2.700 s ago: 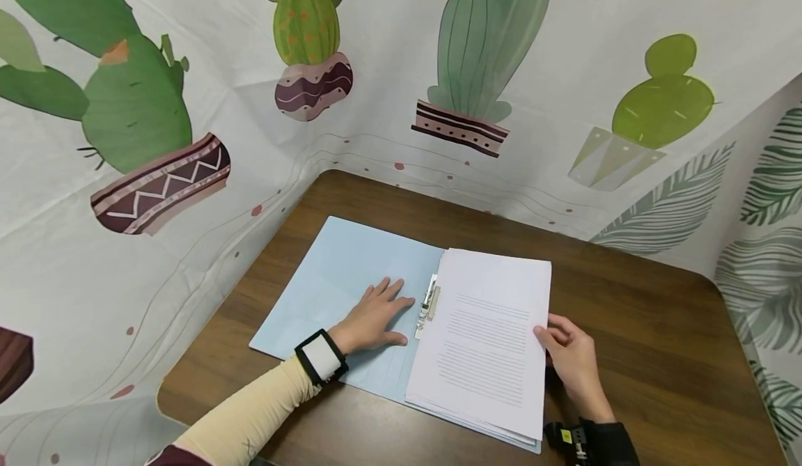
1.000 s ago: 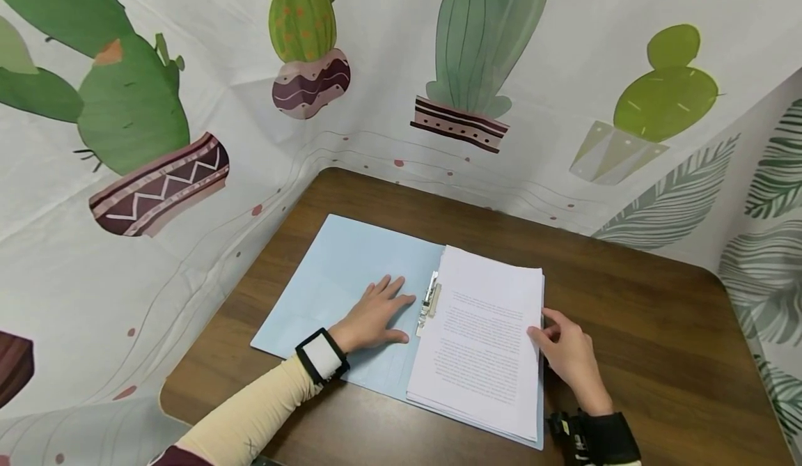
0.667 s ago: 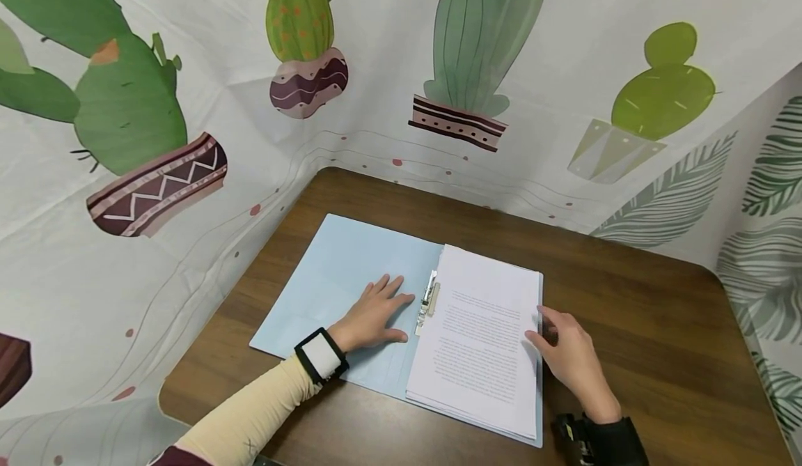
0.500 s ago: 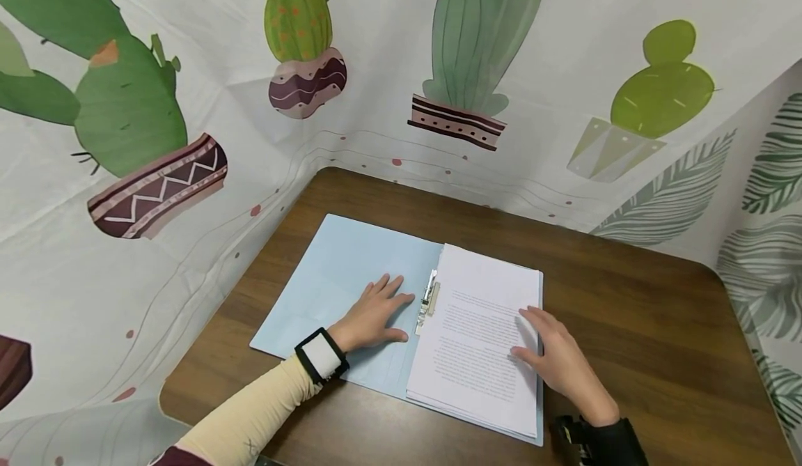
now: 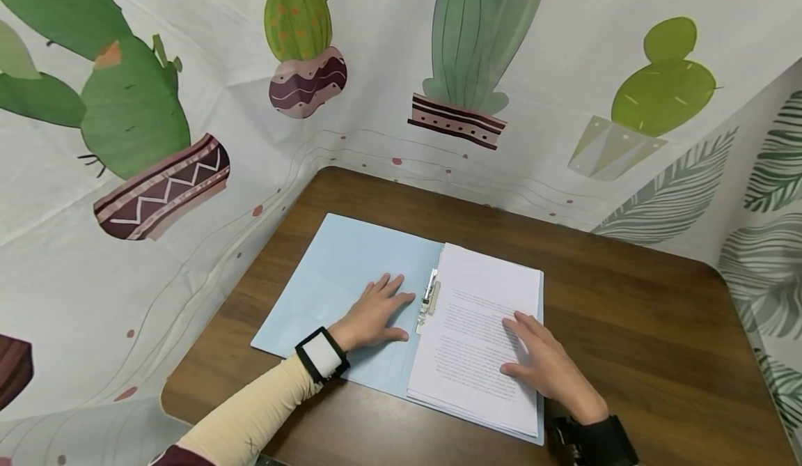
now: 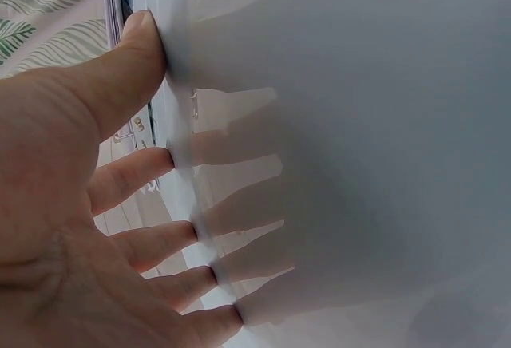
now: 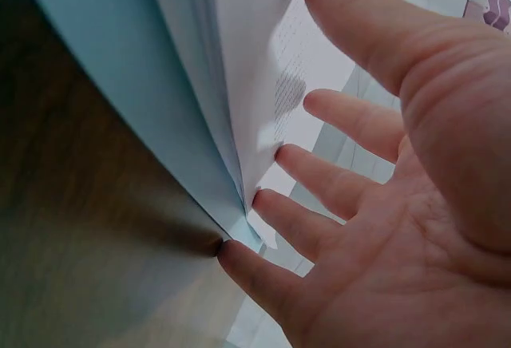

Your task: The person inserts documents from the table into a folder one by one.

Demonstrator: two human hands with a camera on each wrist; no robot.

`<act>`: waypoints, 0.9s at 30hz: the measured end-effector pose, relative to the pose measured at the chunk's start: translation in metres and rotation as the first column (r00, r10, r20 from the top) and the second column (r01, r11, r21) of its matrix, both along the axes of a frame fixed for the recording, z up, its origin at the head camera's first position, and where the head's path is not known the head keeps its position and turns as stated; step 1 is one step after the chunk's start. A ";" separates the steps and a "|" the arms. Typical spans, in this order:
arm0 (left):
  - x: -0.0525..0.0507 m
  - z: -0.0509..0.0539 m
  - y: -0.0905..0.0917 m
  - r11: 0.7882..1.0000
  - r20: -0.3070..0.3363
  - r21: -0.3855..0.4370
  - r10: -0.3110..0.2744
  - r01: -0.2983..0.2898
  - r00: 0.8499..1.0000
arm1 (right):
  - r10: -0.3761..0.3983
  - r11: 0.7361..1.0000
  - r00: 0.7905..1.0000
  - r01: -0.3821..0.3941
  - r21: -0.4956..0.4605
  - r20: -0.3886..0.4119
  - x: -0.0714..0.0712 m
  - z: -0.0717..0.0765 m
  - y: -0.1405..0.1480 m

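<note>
A light-blue folder (image 5: 351,257) lies spread out on the brown table, its cover to the left. On its right half sits a stack of printed white sheets (image 5: 482,292), next to a metal clip (image 5: 428,300) at the spine. My left hand (image 5: 371,318) rests on the inside of the cover with fingers spread; in the left wrist view its fingertips (image 6: 164,240) meet the glossy surface. Over the right part of the stack is my right hand (image 5: 545,361), fingers spread and holding nothing. In the right wrist view, some fingertips (image 7: 267,200) touch or nearly touch the paper.
The wooden table (image 5: 626,313) extends behind and to the right of the folder. A white cloth (image 5: 376,48) printed with cacti and leaves hangs along the back and left sides. Each wrist wears a black band (image 5: 322,356).
Earlier my right hand held the sheets' right edge, with a different page on top. It has since let go and moved left over the stack. My left hand has stayed put.
</note>
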State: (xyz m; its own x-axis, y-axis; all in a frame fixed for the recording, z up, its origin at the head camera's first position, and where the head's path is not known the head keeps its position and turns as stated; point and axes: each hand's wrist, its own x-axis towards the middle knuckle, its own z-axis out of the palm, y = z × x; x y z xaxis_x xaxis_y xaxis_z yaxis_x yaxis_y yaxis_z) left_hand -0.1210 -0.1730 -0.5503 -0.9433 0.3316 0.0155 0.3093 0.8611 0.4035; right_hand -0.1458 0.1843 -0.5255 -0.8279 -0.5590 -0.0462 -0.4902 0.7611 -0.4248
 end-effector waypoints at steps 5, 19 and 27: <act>-0.002 0.000 0.000 1.000 0.004 -0.009 -0.002 0.002 1.000 | 0.005 0.999 0.999 -0.004 0.032 -0.047 0.001 0.000 -0.001; -0.010 0.002 -0.001 0.999 0.010 -0.031 -0.022 0.023 1.000 | -0.008 0.997 0.998 0.012 0.076 -0.063 0.001 -0.002 -0.004; -0.026 0.020 0.002 0.996 -0.058 -0.084 -0.032 0.027 0.998 | -0.002 0.997 0.997 0.007 0.073 -0.077 -0.002 -0.005 -0.005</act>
State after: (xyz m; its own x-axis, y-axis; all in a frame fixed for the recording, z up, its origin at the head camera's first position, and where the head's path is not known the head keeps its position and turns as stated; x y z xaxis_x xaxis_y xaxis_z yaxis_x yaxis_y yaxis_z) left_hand -0.1465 -0.1711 -0.5306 -0.9312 0.3620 0.0421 0.3565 0.8810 0.3112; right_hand -0.1473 0.1795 -0.5307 -0.8331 -0.5527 -0.0227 -0.5158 0.7909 -0.3292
